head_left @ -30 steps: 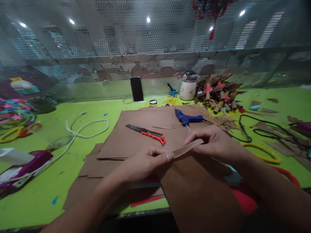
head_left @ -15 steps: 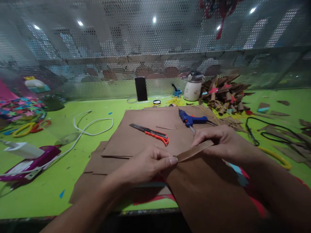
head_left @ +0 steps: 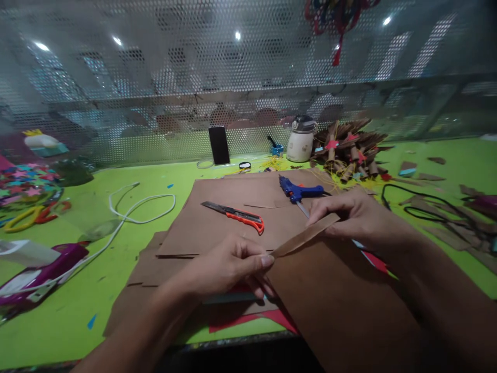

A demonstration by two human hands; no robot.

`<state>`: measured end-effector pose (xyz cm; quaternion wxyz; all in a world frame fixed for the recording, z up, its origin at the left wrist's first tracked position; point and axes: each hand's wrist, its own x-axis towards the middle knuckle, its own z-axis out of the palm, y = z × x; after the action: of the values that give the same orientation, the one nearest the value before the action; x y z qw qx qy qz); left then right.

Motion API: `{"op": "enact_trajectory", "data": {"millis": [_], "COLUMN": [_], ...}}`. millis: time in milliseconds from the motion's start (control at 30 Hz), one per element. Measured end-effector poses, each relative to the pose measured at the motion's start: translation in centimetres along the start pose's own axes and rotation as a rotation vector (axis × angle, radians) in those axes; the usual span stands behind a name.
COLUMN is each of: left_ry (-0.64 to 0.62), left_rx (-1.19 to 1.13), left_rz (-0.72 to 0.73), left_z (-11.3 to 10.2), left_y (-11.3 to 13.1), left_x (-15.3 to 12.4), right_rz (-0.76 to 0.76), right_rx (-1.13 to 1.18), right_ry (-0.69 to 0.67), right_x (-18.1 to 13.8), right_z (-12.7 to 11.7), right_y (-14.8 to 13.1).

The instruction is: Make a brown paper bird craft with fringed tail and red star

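Observation:
A large brown kraft paper sheet (head_left: 341, 300) hangs over the front table edge, with a narrow folded strip (head_left: 306, 235) along its top. My left hand (head_left: 236, 267) is closed on the strip's left end, thumb on top and other fingers underneath. At the strip's right end, my right hand (head_left: 349, 217) pinches the paper. Beyond the hands, an orange-handled utility knife (head_left: 236, 215) lies with its blade out on a stack of brown sheets (head_left: 182, 228). A blue hot glue gun (head_left: 298, 190) with a glue stick rests just past my right hand.
On the green table (head_left: 77, 207) lie a white cable (head_left: 126, 220) and a purple power strip (head_left: 46, 269) at left. A white bottle (head_left: 301, 140), dark upright phone-like slab (head_left: 219, 145) and brown paper craft pile (head_left: 349, 150) stand behind. Black cord (head_left: 427, 212) and scraps lie right.
The view has turned slightly right, so the scene sits further left. Both hands keep their hold on the folded strip. More of my left hand's lower fingers shows under the paper.

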<state>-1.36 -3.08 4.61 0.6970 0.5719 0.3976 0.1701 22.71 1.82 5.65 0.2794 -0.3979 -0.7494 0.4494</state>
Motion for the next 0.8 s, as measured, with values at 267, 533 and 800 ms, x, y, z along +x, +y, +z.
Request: {"op": "enact_trajectory", "data": {"millis": [267, 533, 800], "left_ry": [0.077, 0.269, 0.108], "left_rx": [-0.018, -0.033, 0.013], "left_rz": [0.014, 0.151, 0.111], "left_z": [-0.7, -1.0, -0.2], "left_y": [-0.3, 0.0, -0.8], "left_x": [0.0, 0.3, 1.4], "right_rz": [-0.027, 0.011, -0.051], "right_rx": [0.008, 0.04, 0.015], "right_ry": [0.046, 0.037, -0.034], "right_x": [0.0, 0.3, 0.8], "right_z": [-0.2, 1.0, 2.4], "right_y": [0.3, 0.2, 0.5]}}
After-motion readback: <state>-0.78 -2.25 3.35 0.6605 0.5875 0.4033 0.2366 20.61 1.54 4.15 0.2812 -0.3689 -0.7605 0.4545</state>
